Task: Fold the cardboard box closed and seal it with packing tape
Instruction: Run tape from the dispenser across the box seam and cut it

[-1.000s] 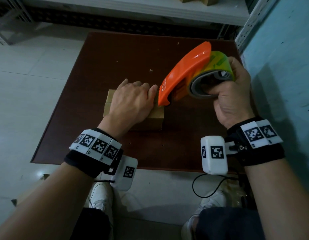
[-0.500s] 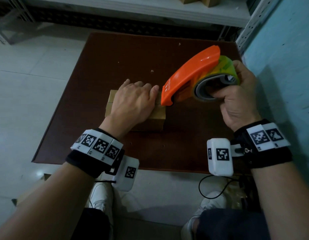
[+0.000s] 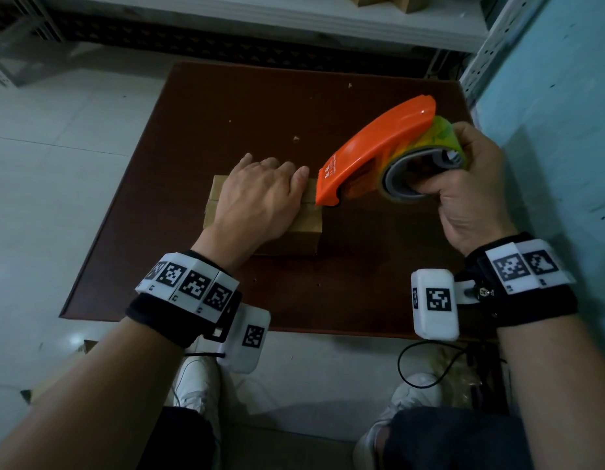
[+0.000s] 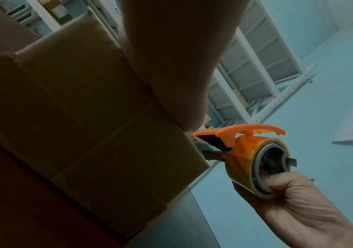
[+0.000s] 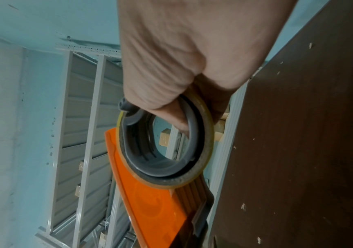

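From the head view, the small brown cardboard box (image 3: 263, 228) sits mid-way on the dark brown tabletop (image 3: 199, 130), its flaps folded shut. The left hand (image 3: 260, 201) lies flat on top, fingers straight and close together, pressing the flaps down. The right hand (image 3: 470, 195) grips the orange plastic tape dispenser (image 3: 372, 154), fingers curled through the core of its yellowish tape roll (image 3: 440, 137); the nose touches the box's right top edge. Folding looks done; taping seems barely begun, and the pressing hand covers the seam the dispenser must cross. Paper scraps dot the tabletop; a grey metal shelf (image 3: 294, 18) stands behind.

The left wrist view shows the dispenser's mouth at the box corner, beside a fingertip.

The right wrist view shows the thumb hooked inside the roll's grey core.
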A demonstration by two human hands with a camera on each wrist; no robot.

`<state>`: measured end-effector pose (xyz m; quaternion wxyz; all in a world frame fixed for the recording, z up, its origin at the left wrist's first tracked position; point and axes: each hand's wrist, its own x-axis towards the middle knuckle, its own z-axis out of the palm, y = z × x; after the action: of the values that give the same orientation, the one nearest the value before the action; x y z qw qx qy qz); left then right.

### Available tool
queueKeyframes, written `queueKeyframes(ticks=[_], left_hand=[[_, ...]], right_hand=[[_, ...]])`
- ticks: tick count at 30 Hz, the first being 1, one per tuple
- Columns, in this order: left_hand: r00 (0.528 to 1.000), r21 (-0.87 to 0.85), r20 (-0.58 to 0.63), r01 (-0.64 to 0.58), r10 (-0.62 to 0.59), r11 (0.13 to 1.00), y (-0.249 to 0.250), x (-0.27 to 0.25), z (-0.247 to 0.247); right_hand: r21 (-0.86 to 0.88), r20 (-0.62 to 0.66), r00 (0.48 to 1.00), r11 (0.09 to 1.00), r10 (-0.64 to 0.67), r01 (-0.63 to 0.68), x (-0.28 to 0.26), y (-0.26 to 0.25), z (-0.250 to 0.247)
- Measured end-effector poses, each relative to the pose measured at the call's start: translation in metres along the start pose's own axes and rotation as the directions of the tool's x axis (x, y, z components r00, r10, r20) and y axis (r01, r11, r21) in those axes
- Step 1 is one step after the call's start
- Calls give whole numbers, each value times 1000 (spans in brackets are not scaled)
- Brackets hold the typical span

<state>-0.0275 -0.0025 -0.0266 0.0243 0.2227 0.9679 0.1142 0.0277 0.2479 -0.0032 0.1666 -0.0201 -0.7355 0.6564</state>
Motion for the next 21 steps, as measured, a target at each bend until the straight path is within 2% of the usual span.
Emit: queueKeyframes(ticks=[21], left_hand=[[1000, -13, -3, 25, -25, 1000, 1, 1, 0]], right_hand=[[-86, 6, 1000, 996, -2, 2, 0, 2, -18]])
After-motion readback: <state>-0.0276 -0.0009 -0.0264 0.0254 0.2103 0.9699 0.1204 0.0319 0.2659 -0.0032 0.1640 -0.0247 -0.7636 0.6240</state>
